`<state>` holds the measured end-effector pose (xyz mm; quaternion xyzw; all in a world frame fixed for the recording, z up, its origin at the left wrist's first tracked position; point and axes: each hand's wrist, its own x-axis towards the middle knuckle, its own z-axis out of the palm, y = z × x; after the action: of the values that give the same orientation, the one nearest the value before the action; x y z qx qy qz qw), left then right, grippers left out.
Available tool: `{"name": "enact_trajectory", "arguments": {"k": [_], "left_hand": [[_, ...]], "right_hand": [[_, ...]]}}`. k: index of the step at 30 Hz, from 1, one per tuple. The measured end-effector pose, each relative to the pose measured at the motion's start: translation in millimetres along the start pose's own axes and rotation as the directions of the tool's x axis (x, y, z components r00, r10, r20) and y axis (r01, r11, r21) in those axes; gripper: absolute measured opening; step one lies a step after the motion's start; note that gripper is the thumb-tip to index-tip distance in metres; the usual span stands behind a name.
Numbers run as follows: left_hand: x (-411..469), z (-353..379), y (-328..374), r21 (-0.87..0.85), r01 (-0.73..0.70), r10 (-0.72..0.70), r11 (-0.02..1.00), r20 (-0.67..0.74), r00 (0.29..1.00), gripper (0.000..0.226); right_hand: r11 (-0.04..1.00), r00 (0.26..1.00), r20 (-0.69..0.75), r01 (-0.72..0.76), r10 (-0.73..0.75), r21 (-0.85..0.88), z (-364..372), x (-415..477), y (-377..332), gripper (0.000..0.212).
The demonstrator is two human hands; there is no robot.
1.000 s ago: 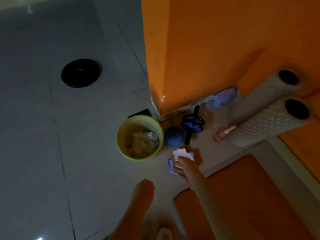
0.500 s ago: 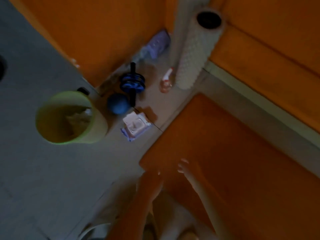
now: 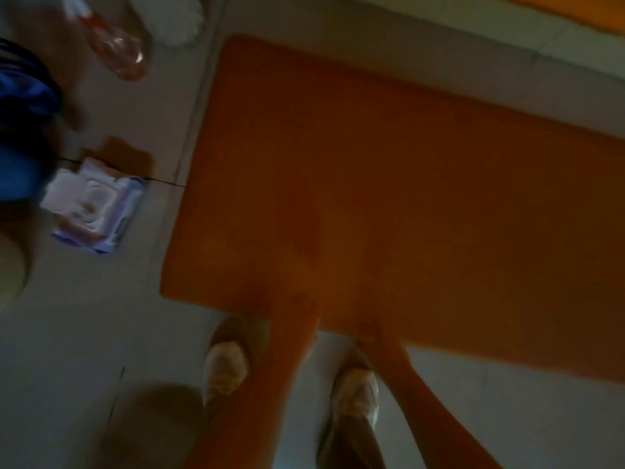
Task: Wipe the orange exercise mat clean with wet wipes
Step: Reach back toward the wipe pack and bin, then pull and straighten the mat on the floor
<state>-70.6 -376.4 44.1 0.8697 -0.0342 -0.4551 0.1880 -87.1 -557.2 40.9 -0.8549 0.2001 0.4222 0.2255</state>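
On the grey tiled floor point(image 3: 101, 326), my left hand point(image 3: 294, 311) and right hand point(image 3: 368, 330) are at the orange mat's point(image 3: 389, 184) near edge; blur hides either grip. A wipes pack point(image 3: 93, 208) lies beside it.

Dim, blurred room with pale grey tiled floor point(image 3: 84, 333), orange wall point(image 3: 581, 8) top right

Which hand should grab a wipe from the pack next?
Probably the left. The pack lies on the floor left of the mat, and the left hand at the mat's near edge is nearer to it than the right hand. The blur hides whether either already holds a wipe.
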Motion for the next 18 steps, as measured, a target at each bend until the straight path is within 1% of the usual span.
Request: {"name": "enact_trajectory", "arguments": {"k": [1, 2, 3, 4, 5, 6, 7, 8, 9, 10, 11, 12, 14, 15, 17, 18], "left_hand": [[17, 19, -10, 0.005, -0.009, 0.009, 1.000, -0.072, 0.997, 0.068], [28, 26, -13, 0.109, 0.006, 0.000, 0.994, -0.057, 0.998, 0.082], [33, 28, -13, 0.307, -0.004, 0.032, 0.952, -0.087, 0.996, 0.094], [40, 30, -12, 0.391, -0.024, 0.071, 0.920, -0.106, 0.992, 0.102], [52, 40, -15, 0.437, -0.023, 0.088, 0.899, -0.128, 0.988, 0.105], [56, 43, -17, 0.440, -0.006, 0.063, 0.898, -0.115, 0.991, 0.109], [67, 52, -22, 0.453, -0.027, 0.088, 0.891, -0.114, 0.990, 0.116], [68, 55, -25, 0.491, -0.026, 0.090, 0.871, -0.107, 0.990, 0.124], [74, 60, -28, 0.485, -0.050, 0.094, 0.873, -0.067, 0.993, 0.129], [81, 68, -36, 0.521, -0.058, 0.100, 0.852, -0.054, 0.993, 0.130], [89, 73, -41, 0.545, -0.065, 0.132, 0.836, -0.085, 0.988, 0.129], [93, 73, -43, 0.572, -0.092, 0.159, 0.815, -0.069, 0.985, 0.124], [88, 62, -40, 0.622, -0.135, 0.193, 0.772, -0.026, 0.981, 0.106], [87, 60, -41, 0.658, -0.154, 0.239, 0.737, -0.041, 0.970, 0.094], [79, 50, -40, 0.738, -0.226, 0.311, 0.635, 0.024, 0.950, 0.076], [69, 40, -34, 0.760, -0.255, 0.333, 0.598, 0.054, 0.941, 0.071]], "right_hand": [[0.997, 0.999, 0.001, 0.040, -0.040, -0.061, 11, 9, 7, 0.068], [0.992, 0.999, 0.024, 0.050, -0.048, -0.112, 19, 12, 9, 0.074], [0.980, 0.997, 0.019, 0.078, -0.076, -0.184, 31, 20, 19, 0.078], [0.966, 0.996, 0.007, 0.085, -0.086, -0.245, 36, 26, 21, 0.081], [0.947, 0.995, -0.026, 0.083, -0.096, -0.312, 44, 32, 23, 0.085], [0.937, 0.988, -0.094, 0.081, -0.119, -0.341, 50, 35, 23, 0.091], [0.930, 0.958, -0.225, 0.087, -0.177, -0.358, 59, 44, 25, 0.097], [0.932, 0.953, -0.238, 0.098, -0.189, -0.348, 66, 49, 25, 0.100], [0.929, 0.940, -0.270, 0.106, -0.210, -0.353, 75, 58, 29, 0.098], [0.921, 0.933, -0.282, 0.108, -0.224, -0.374, 81, 64, 32, 0.093], [0.909, 0.917, -0.307, 0.119, -0.254, -0.399, 84, 69, 39, 0.090], [0.900, 0.908, -0.305, 0.147, -0.287, -0.410, 85, 71, 45, 0.090], [0.879, 0.873, -0.327, 0.203, -0.363, -0.432, 82, 70, 58, 0.097], [0.866, 0.869, -0.306, 0.232, -0.390, -0.444, 79, 68, 62, 0.100], [0.844, 0.857, -0.272, 0.288, -0.438, -0.453, 69, 61, 65, 0.105], [0.846, 0.865, -0.269, 0.272, -0.424, -0.459, 61, 56, 66, 0.107]]}}
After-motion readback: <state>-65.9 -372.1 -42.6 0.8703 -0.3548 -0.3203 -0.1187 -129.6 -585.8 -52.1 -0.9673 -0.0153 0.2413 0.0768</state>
